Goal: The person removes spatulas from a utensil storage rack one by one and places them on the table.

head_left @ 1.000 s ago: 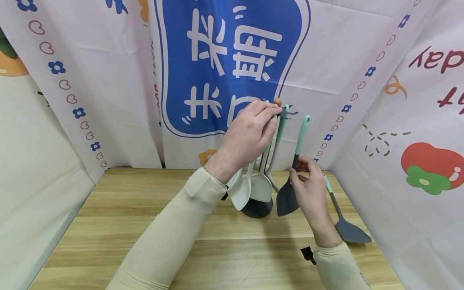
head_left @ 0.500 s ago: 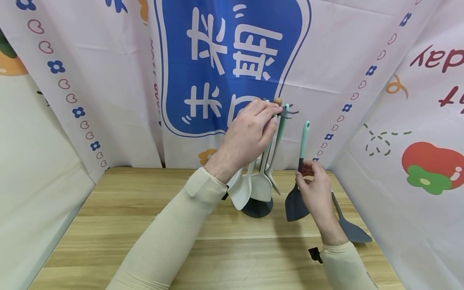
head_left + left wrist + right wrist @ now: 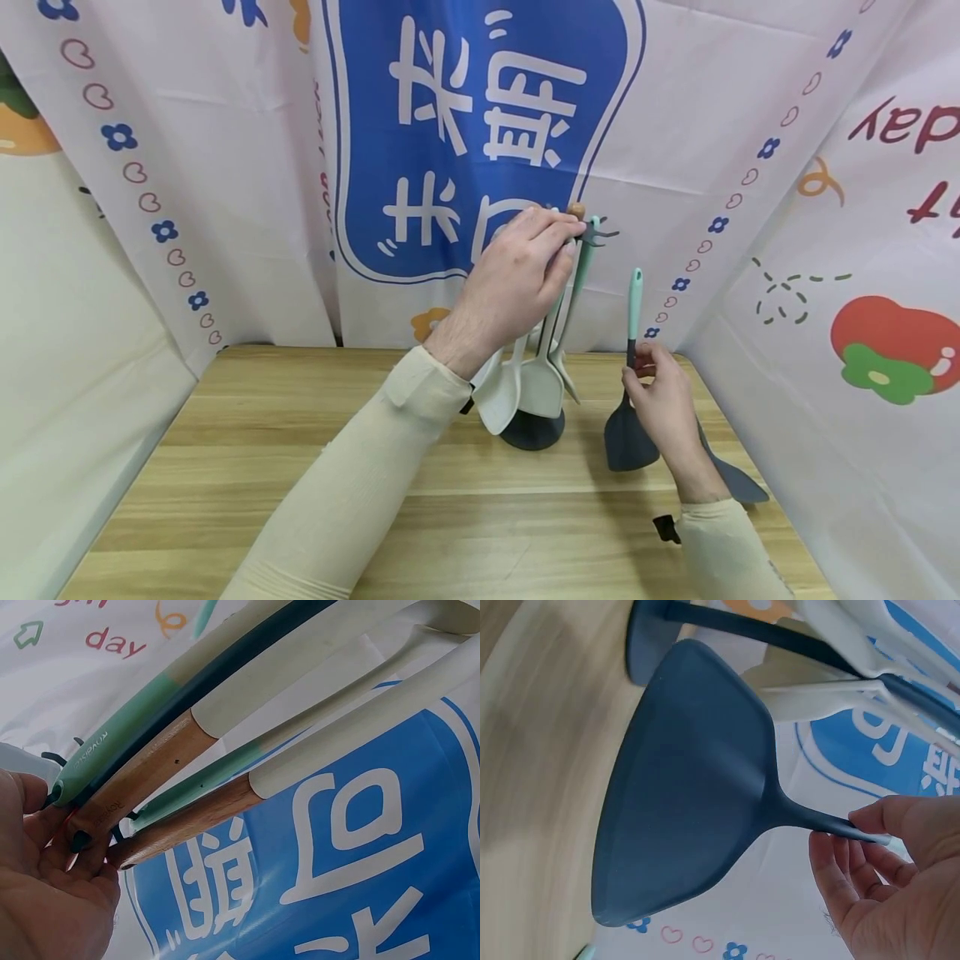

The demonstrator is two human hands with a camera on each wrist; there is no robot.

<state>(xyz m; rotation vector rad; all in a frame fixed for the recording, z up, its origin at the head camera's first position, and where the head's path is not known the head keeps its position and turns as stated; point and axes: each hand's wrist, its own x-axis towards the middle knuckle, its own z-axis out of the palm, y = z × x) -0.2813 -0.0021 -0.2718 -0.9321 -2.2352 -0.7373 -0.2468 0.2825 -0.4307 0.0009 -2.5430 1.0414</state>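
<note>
My right hand (image 3: 663, 404) pinches the dark shaft of a turner (image 3: 630, 443) with a mint-green handle. It is held upright to the right of the utensil stand, its wide dark blade (image 3: 690, 787) hanging down over the table. At the stand's top, my left hand (image 3: 517, 267) holds on with fingers curled at the hooks; the hand partly hides this top. Below it hang several pale utensils, among them a white turner (image 3: 501, 398) and a cream turner (image 3: 542, 387). Wooden handles (image 3: 142, 776) and mint-green ones reach up to my left fingers. The stand's round dark base (image 3: 534, 435) rests on the table.
A second dark turner (image 3: 741, 482) lies on the wooden table (image 3: 465, 533) at the right, partly behind my right forearm. A patterned white curtain (image 3: 735, 92) with a blue panel stands along the table's back edge, with further curtain walls at both sides.
My right hand has carried the turner to the right and lower, away from the stand, and its blade has turned. The left hand keeps its place on the stand's top.
</note>
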